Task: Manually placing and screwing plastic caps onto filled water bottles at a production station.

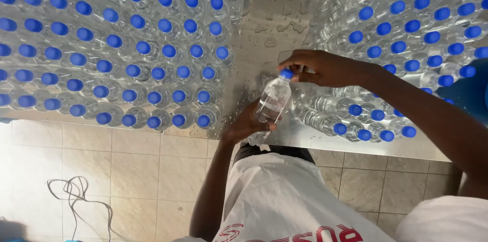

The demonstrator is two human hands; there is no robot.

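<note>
While left hand [244,125] grips bottle [269,105], right fingers [300,67] seemingly pinch its cap [287,74].

Left hand [244,125] gripping clear bottle [269,105], right hand [317,68] on its blue cap [287,74], wet steel table [264,28]

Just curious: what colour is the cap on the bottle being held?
Blue: the cap of the clear water bottle shows best in the head view.
</note>
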